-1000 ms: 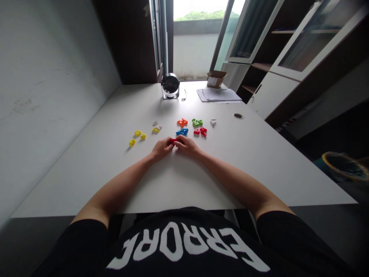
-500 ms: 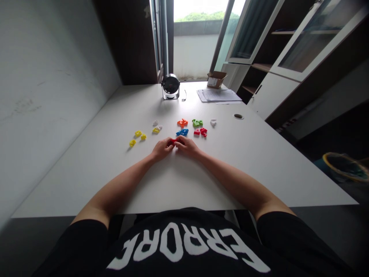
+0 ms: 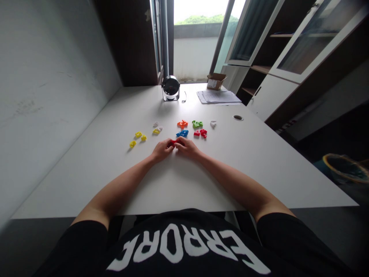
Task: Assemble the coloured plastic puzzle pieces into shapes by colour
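Both hands meet over a white desk [image 3: 213, 177] with a smooth, faintly glossy top. The left hand [image 3: 162, 149] and right hand [image 3: 187, 147] clamp a small red piece [image 3: 173, 142] between them, their fingers curled and pinched on its two ends. The piece lies at the fingertips, with only a narrow, smooth strip exposed between the hands; its full outline is covered, and whether it is one part or several cannot be told.

Just beyond the fingers lie angular blue pieces [image 3: 182, 133], plastic in appearance, with orange pieces [image 3: 182, 124] behind them. To the right are loose red pieces [image 3: 200, 133], blocky and notched, green pieces [image 3: 197, 124] with openings, and a white piece [image 3: 213, 123]. Yellow pieces [image 3: 138, 134] are scattered to the left; their fine detail is too small to resolve.

Farther back stand a round black fan [image 3: 170, 86] on a metallic bracket and an open cardboard box [image 3: 215, 81], behind flat paper sheets [image 3: 220, 97]. A yellow-rimmed object at the right edge is blurred and cut off.
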`<move>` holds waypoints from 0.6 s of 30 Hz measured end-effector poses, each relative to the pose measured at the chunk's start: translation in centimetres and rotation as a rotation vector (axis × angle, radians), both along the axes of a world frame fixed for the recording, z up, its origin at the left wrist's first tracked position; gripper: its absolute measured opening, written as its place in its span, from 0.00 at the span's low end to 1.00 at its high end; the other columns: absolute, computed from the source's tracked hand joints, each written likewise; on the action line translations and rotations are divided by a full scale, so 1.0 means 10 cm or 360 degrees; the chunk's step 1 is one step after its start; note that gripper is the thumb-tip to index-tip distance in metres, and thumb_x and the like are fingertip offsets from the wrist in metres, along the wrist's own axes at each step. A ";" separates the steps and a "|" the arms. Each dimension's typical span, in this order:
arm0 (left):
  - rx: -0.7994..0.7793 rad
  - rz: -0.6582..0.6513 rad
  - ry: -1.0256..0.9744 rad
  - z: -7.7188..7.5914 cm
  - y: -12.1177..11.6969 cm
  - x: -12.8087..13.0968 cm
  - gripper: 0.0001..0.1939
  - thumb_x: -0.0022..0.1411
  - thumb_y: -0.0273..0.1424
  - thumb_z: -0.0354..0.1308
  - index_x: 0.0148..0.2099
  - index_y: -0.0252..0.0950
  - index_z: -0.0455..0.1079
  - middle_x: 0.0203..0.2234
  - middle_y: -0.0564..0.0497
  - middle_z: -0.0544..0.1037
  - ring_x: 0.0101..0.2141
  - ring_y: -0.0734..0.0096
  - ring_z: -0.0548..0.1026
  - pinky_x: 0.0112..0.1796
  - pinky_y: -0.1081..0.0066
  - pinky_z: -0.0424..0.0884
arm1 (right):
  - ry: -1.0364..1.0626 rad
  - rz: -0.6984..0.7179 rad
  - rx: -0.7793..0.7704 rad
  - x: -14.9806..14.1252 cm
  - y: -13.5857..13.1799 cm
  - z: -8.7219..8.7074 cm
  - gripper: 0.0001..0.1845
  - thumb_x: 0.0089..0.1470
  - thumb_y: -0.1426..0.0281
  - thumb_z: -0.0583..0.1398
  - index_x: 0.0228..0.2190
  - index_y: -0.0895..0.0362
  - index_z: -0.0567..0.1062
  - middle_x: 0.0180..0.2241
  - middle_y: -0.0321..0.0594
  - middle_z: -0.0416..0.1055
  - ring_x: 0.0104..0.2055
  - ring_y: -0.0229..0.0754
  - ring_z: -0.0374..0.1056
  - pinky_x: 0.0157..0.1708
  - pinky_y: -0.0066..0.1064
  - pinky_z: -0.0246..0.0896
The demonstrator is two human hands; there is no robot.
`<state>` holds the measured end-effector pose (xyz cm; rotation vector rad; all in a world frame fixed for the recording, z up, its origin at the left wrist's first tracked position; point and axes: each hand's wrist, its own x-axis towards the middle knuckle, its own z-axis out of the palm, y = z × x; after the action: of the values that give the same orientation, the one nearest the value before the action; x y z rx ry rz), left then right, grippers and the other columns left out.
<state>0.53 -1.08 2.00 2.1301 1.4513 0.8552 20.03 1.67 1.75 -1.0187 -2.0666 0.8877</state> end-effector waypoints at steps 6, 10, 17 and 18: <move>-0.0017 0.0010 0.0011 0.00 0.00 0.00 0.09 0.63 0.32 0.55 0.44 0.37 0.73 0.31 0.51 0.79 0.31 0.68 0.74 0.34 0.71 0.67 | 0.0005 -0.0010 -0.0011 0.00 -0.01 0.01 0.18 0.58 0.52 0.57 0.35 0.55 0.72 0.29 0.36 0.73 0.29 0.39 0.64 0.31 0.29 0.56; -0.0003 -0.0004 0.0000 -0.01 0.01 0.00 0.09 0.63 0.32 0.55 0.43 0.37 0.73 0.31 0.51 0.79 0.31 0.68 0.74 0.34 0.70 0.67 | 0.0003 -0.0005 -0.0003 0.00 -0.01 0.01 0.17 0.59 0.53 0.57 0.35 0.55 0.72 0.29 0.35 0.73 0.30 0.39 0.64 0.31 0.29 0.55; 0.0017 -0.0009 -0.0005 -0.01 0.00 0.00 0.09 0.63 0.32 0.55 0.43 0.37 0.73 0.30 0.51 0.78 0.30 0.68 0.73 0.33 0.71 0.66 | -0.0007 -0.0011 -0.0016 0.00 -0.02 0.02 0.18 0.59 0.53 0.57 0.35 0.55 0.72 0.29 0.36 0.73 0.30 0.40 0.64 0.31 0.30 0.56; 0.0019 -0.0008 -0.0001 -0.01 0.00 0.00 0.09 0.63 0.32 0.55 0.43 0.37 0.73 0.30 0.51 0.78 0.30 0.68 0.73 0.32 0.71 0.65 | -0.0009 -0.0014 -0.0021 0.00 -0.02 0.02 0.17 0.59 0.53 0.57 0.35 0.55 0.72 0.29 0.36 0.73 0.30 0.40 0.64 0.31 0.30 0.56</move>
<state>0.52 -1.08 1.91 2.1412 1.4431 0.8650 20.01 1.48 1.99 -1.0372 -2.0623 0.8958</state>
